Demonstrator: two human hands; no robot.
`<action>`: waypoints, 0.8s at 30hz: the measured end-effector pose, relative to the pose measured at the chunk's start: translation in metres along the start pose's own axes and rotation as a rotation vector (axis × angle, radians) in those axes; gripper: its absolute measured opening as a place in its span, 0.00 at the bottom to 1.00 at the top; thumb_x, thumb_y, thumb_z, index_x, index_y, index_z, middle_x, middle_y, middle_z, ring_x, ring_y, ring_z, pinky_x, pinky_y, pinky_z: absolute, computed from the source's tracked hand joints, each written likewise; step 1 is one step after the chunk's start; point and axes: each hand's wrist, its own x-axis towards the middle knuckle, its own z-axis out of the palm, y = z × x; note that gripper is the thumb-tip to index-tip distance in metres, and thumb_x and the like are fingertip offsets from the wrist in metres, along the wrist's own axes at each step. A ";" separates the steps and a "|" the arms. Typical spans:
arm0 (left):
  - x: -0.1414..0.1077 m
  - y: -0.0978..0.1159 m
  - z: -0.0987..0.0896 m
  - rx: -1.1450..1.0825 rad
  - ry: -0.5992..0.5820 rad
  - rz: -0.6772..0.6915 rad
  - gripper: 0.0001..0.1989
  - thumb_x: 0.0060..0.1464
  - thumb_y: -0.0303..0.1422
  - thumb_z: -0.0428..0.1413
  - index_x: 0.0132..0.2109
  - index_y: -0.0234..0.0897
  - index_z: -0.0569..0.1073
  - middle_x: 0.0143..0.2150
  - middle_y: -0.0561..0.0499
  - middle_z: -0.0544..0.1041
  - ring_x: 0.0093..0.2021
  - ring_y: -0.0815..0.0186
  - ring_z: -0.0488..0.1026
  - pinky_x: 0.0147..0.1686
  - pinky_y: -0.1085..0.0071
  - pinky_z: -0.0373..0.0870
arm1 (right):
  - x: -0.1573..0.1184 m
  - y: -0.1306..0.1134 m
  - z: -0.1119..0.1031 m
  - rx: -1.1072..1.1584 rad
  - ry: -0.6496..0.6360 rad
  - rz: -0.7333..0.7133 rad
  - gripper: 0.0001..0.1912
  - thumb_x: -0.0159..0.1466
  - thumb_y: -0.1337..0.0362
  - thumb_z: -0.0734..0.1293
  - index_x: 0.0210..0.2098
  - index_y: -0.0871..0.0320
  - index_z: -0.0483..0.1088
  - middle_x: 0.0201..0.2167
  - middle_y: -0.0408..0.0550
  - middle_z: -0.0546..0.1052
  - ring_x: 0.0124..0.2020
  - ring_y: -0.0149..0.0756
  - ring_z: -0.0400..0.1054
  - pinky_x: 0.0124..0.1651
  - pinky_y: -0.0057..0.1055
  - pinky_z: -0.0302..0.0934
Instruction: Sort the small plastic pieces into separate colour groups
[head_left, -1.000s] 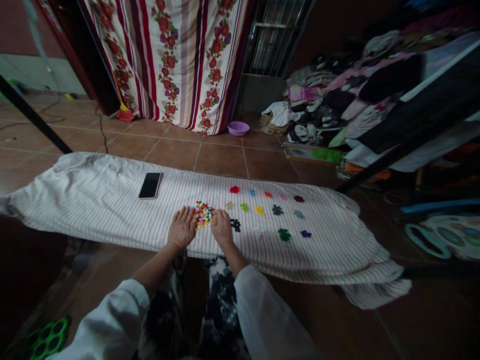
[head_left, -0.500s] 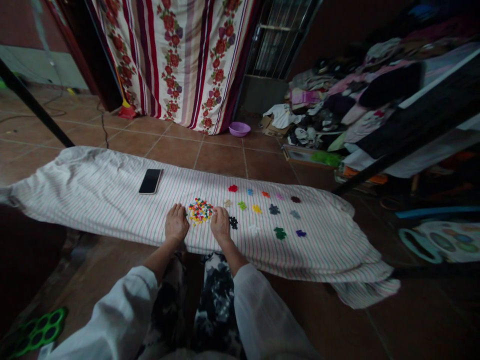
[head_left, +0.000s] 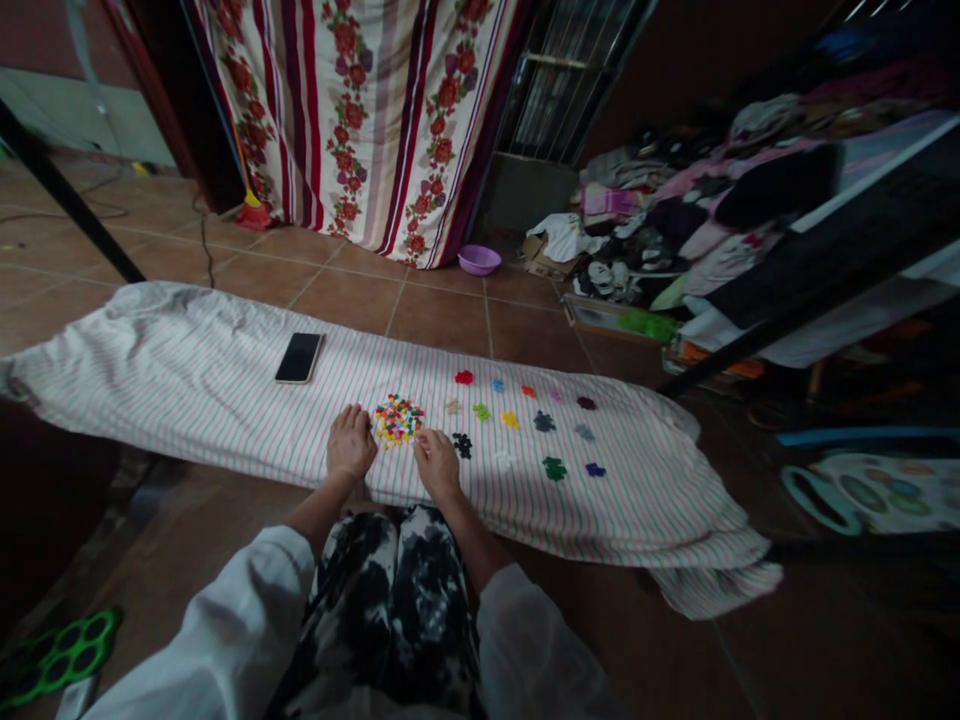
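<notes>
A mixed heap of small, multicoloured pieces (head_left: 398, 420) lies on the striped cloth (head_left: 217, 370), between my two hands. My left hand (head_left: 351, 440) rests on the cloth at the heap's left edge, fingers laid flat and close together, holding nothing that I can see. At the right edge, my right hand (head_left: 438, 464) has thumb and fingertips pinched together; whatever is between them is too small to make out. Just right of it sits a black pile (head_left: 462, 445). Single-colour piles spread further right, among them red (head_left: 464, 377), yellow (head_left: 509, 420), dark green (head_left: 555, 468) and purple (head_left: 595, 469).
A phone (head_left: 299, 358) lies on the cloth to the left. Beyond the cloth-covered surface are a purple basin (head_left: 479, 260), a floral curtain (head_left: 375, 120) and a large heap of clothes (head_left: 697, 190). Dark slanting poles stand at both sides.
My right hand has drawn slightly down and toward me along the heap's right edge. My left hand stays beside the heap. The whole view has shifted a little.
</notes>
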 end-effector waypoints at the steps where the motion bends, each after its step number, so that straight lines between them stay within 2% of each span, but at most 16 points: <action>1: 0.000 0.000 0.000 -0.007 -0.012 -0.007 0.18 0.57 0.27 0.44 0.51 0.31 0.72 0.57 0.37 0.72 0.63 0.52 0.63 0.60 0.52 0.60 | -0.001 -0.001 0.000 -0.003 -0.020 -0.012 0.08 0.65 0.65 0.62 0.41 0.55 0.71 0.37 0.47 0.76 0.39 0.36 0.69 0.46 0.31 0.63; 5: 0.000 0.001 0.000 -0.033 -0.019 -0.007 0.20 0.55 0.26 0.45 0.53 0.32 0.71 0.58 0.36 0.72 0.63 0.51 0.63 0.60 0.49 0.60 | -0.002 -0.005 0.000 -0.033 -0.029 0.005 0.07 0.65 0.64 0.63 0.40 0.54 0.72 0.36 0.46 0.76 0.39 0.36 0.69 0.45 0.31 0.63; 13: -0.001 0.001 -0.002 0.005 0.005 0.014 0.19 0.55 0.26 0.46 0.51 0.30 0.71 0.57 0.36 0.73 0.62 0.50 0.64 0.60 0.52 0.61 | -0.005 -0.013 -0.003 -0.110 -0.005 -0.016 0.05 0.65 0.64 0.62 0.39 0.55 0.71 0.35 0.47 0.75 0.41 0.38 0.68 0.48 0.32 0.61; 19: -0.001 0.001 -0.001 0.001 0.033 0.017 0.18 0.54 0.26 0.47 0.51 0.33 0.71 0.56 0.38 0.73 0.61 0.51 0.65 0.58 0.52 0.62 | -0.009 -0.011 -0.004 -0.054 0.037 -0.019 0.07 0.64 0.66 0.61 0.39 0.56 0.70 0.35 0.48 0.75 0.39 0.37 0.68 0.47 0.32 0.62; 24: -0.001 0.000 0.001 0.023 0.038 0.028 0.18 0.54 0.26 0.47 0.50 0.33 0.71 0.56 0.38 0.73 0.61 0.50 0.65 0.58 0.52 0.63 | -0.016 -0.010 -0.011 0.070 0.074 0.034 0.10 0.64 0.65 0.59 0.40 0.56 0.71 0.33 0.47 0.75 0.36 0.35 0.70 0.43 0.31 0.65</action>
